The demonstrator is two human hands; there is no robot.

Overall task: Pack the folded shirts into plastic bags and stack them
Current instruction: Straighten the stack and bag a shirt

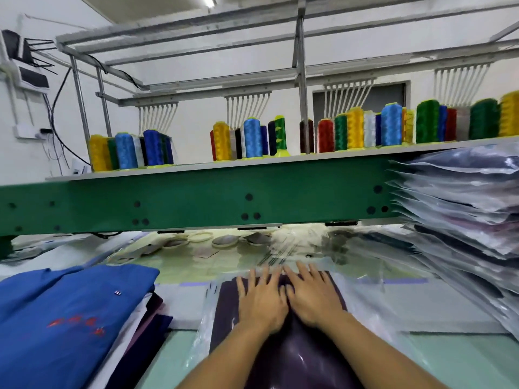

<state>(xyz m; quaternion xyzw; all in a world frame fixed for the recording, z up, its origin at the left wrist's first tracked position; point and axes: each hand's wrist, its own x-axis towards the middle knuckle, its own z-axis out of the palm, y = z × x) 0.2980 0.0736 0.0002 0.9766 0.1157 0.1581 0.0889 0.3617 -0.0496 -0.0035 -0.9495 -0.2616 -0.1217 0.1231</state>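
Purple cloth, a folded shirt (280,360), lies inside a clear bag (202,332) on the table (463,366), straight ahead of me and close to the near edge. My left hand (261,301) and right hand (313,296) rest palm down on the bag's far end, side by side with the thumbs almost touching. The fingers of both are straight and spread. They press and grip nothing.

I judge this to be the flattening step: the shirt is already bagged, and I am pushing air out towards the far end. Plastic with printed lines runs on beyond my fingertips, and it is probably the flap. The next move would be to close that end, then lift the slippery bag with both hands onto the stack (463,206) at my right. The stack stands tall, so the bag has to land square or it may slide off.

Counts: two hands, with one ring on the left. One shirt sits in one bag beneath them. The stack holds roughly a dozen bagged shirts, too merged to count exactly. At my left is one pile (64,318) of unbagged shirts, blue on top, with at least two darker ones beneath. Beyond the green beam (196,200), thread cones (252,138) stand in three clusters, too many to count surely.
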